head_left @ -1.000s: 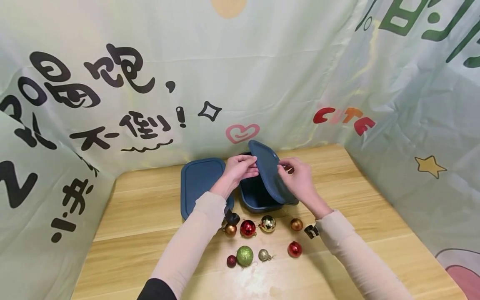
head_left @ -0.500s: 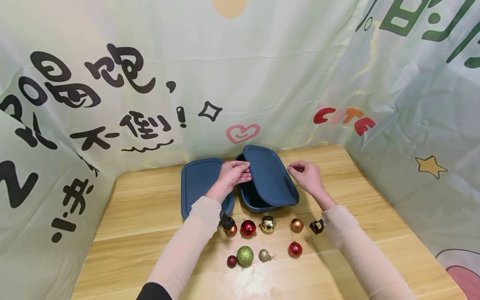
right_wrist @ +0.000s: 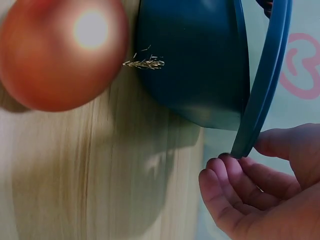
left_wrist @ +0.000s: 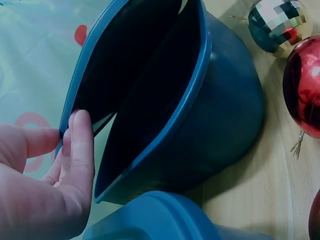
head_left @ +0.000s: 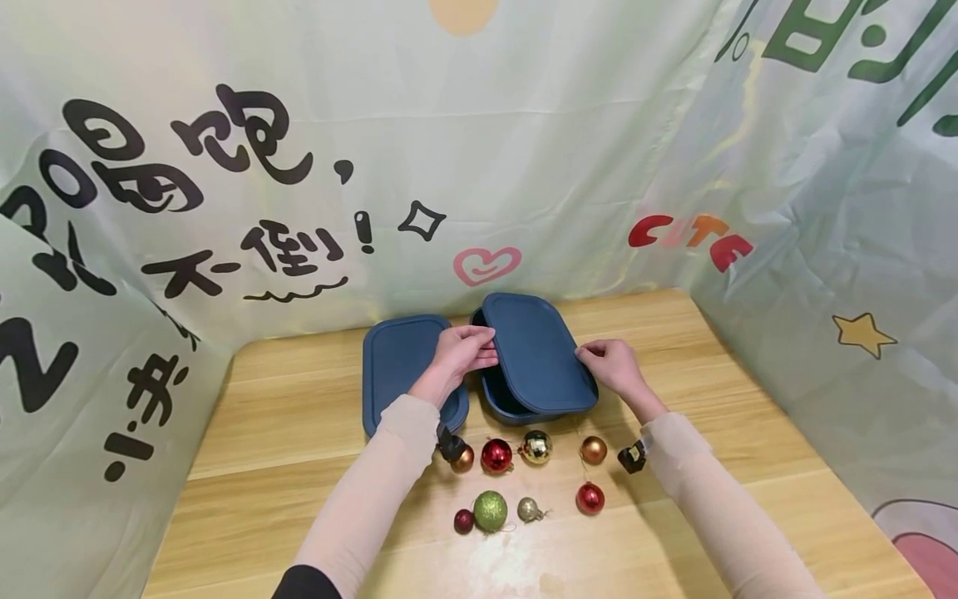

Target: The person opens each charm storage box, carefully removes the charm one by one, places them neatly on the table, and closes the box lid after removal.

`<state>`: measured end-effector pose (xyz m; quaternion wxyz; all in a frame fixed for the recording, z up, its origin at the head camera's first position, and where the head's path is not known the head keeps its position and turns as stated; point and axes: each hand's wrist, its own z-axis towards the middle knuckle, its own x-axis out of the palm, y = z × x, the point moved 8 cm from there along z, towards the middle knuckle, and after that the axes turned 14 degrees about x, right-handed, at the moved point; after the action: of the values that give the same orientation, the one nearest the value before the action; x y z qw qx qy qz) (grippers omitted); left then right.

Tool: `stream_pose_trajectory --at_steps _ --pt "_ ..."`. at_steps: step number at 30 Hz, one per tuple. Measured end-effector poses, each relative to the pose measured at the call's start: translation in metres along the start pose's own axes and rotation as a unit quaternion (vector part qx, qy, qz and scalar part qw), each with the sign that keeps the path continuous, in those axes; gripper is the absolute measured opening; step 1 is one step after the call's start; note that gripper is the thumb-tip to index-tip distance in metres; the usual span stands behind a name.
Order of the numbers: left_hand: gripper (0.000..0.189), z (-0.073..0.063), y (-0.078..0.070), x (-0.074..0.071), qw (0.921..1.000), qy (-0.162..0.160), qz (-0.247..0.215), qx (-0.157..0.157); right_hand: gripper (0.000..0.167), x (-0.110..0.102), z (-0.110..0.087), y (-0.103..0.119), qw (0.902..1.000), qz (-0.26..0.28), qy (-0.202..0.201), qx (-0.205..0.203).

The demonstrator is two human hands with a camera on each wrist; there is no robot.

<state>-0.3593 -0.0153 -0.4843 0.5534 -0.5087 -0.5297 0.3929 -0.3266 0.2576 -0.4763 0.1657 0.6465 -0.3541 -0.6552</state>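
Note:
A dark blue lid [head_left: 540,353] lies slanted over a matching blue box [head_left: 503,398], its left side raised so a dark gap shows inside. My left hand [head_left: 461,353] pinches the lid's raised left edge between thumb and fingers, with fingertips just under the rim in the left wrist view. On the opposite side, my right hand [head_left: 612,366] holds the lid's right edge, thumb above and fingers below, as the right wrist view [right_wrist: 265,185] shows. Most of the box's interior is hidden in shadow.
A second blue lidded box [head_left: 404,366] stands just left. In front lie several ornament balls, among them a red ball [head_left: 497,456], a gold mirrored ball [head_left: 535,447], a green glitter ball [head_left: 490,511] and a copper ball [head_left: 594,450]. A printed cloth [head_left: 554,166] hangs behind the table.
The lid has tipped down from steep to a flatter slant over the box. My right hand left its edge, shifted right, and now holds the right edge again; my left hand lowered slightly leftward.

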Motion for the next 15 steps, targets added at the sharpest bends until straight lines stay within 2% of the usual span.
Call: stream_pose_trajectory --at_steps 5,9,12,15 --pt "0.024 0.0008 0.0005 -0.0013 0.9998 -0.002 0.015 0.008 0.033 0.0003 -0.0020 0.0015 1.0000 0.002 0.001 -0.001" --pt "0.025 0.0012 -0.0016 -0.0036 0.9980 -0.008 0.058 0.023 0.034 0.0013 -0.0036 0.0027 1.0000 0.004 0.006 0.000" --pt "0.024 0.0012 -0.0046 -0.0068 0.9937 -0.020 0.103 0.039 0.034 0.0023 -0.0041 0.0034 1.0000 0.004 0.007 0.000" --pt "0.022 0.0017 -0.0077 -0.0100 0.9857 -0.033 0.155 0.056 0.032 0.0026 -0.0045 0.0046 1.0000 0.003 0.005 -0.001"
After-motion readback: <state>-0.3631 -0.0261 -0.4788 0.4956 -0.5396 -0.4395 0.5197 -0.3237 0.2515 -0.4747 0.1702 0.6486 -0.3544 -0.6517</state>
